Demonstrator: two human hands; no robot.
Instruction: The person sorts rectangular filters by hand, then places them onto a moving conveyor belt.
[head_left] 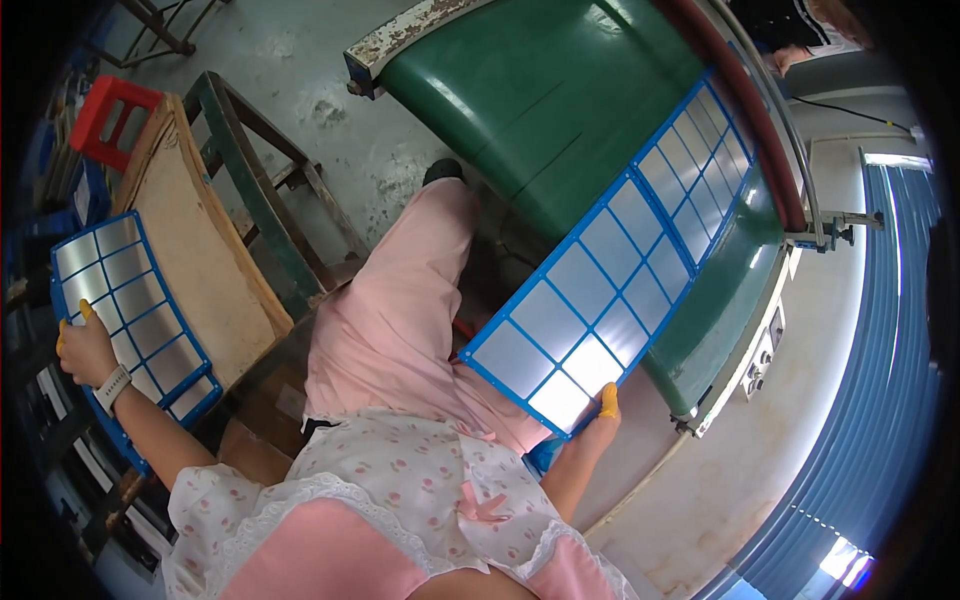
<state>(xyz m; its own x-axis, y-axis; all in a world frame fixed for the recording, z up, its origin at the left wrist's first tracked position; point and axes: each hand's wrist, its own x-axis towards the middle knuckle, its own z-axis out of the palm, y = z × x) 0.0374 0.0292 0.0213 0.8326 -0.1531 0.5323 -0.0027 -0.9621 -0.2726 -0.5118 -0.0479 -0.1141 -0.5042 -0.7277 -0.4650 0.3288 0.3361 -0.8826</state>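
Observation:
My right hand (601, 428), with a yellow cover on its thumb, grips the near corner of a blue-framed grid panel (572, 328) with silvery sheet in its cells. That panel slants up over the edge of a green conveyor belt (520, 90). A second grid panel (712, 165) lies beyond it on the belt, end to end with it. At the left, my left hand (88, 350), with yellow finger covers, holds the outer edge of another blue grid panel (125, 270). More blue frame edges show beneath that one. The fingers under both panels are hidden.
A worn wooden board (205, 250) lies beside the left panel, with a red plastic stool (113, 122) behind it. A dark metal frame (245, 165) stands close by. Control knobs (758, 368) sit on the conveyor's side. Another person's hand (790, 58) shows past the red roller (745, 110).

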